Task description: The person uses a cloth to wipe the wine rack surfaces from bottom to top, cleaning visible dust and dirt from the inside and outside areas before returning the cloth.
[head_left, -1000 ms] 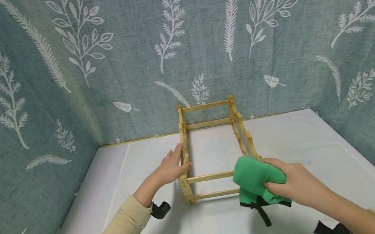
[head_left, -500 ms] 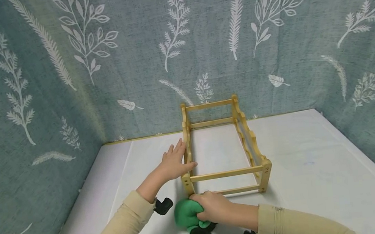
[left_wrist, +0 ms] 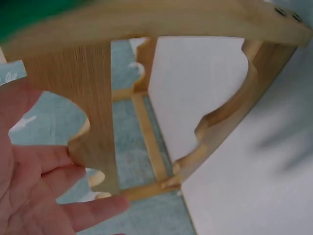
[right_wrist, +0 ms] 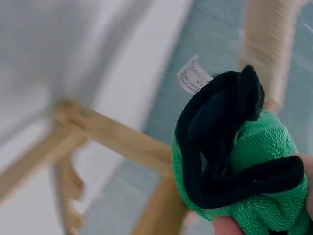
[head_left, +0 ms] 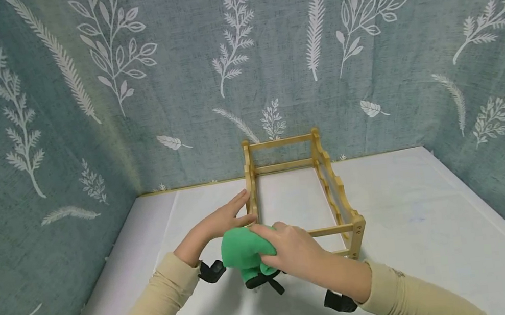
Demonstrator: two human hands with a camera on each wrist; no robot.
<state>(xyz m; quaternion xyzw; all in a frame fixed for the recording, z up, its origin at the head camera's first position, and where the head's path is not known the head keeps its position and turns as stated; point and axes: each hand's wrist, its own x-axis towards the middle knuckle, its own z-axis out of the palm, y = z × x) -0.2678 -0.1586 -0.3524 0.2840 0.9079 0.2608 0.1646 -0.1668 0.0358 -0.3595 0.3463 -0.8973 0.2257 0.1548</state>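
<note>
A low wooden rack (head_left: 331,230) with scalloped side panels stands on the white table. The left hand (head_left: 218,223) lies along its left side with straight fingers. In the left wrist view, fingers (left_wrist: 93,211) spread against the scalloped panel (left_wrist: 93,117). At the rack's front left corner, the right hand (head_left: 297,253) grips a bunched green terry cloth (head_left: 242,248) with black trim and a dangling black strap. The cloth hides that corner from the head view. A white printed label (right_wrist: 192,77) sticks out beyond the black edging in the right wrist view.
The white tabletop (head_left: 409,243) extends to both sides of the rack. Blue-grey fabric (head_left: 172,99) with white leaf prints hangs behind and at both sides. Black wrist devices (head_left: 339,302) sit below each hand.
From the rack's front right corner, the right hand has carried the green cloth left and low, then raised it to the front left corner. The left hand stays on the left side, shifting slightly.
</note>
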